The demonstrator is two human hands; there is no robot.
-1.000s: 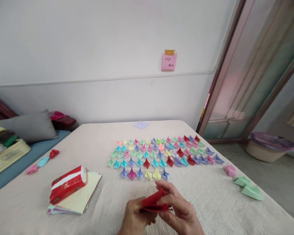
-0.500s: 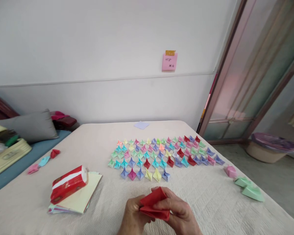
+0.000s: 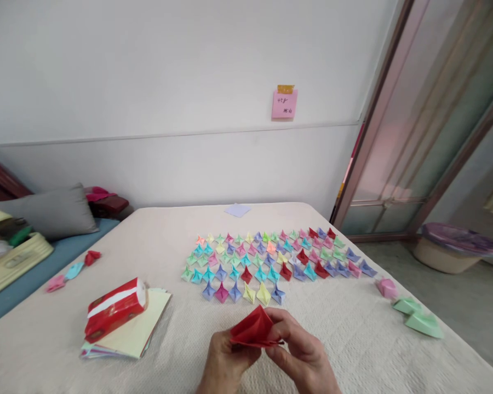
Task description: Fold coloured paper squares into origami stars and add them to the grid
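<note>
A red folded paper piece (image 3: 252, 328) is held up above the near part of the table, its peak pointing up and its pocket facing me. My left hand (image 3: 228, 358) is closed on its left side and lower edge. My right hand (image 3: 298, 347) pinches its right corner between thumb and fingers. Beyond both hands stand rows of small folded paper boats (image 3: 263, 294) in many colours, the nearest row a little way ahead of the red paper.
On the left, a red-and-white tissue pack (image 3: 115, 307) lies on a stack of coloured paper sheets (image 3: 152, 314). Small folded pieces lie along the left edge; a pink one (image 3: 387, 288) and green folded paper (image 3: 424, 324) lie at the right. A lavender sheet (image 3: 238, 210) is at the far edge.
The red paper has been turned and tipped, so its folds now form a pointed pocket. My right thumb has moved from across its front down to the right corner.
</note>
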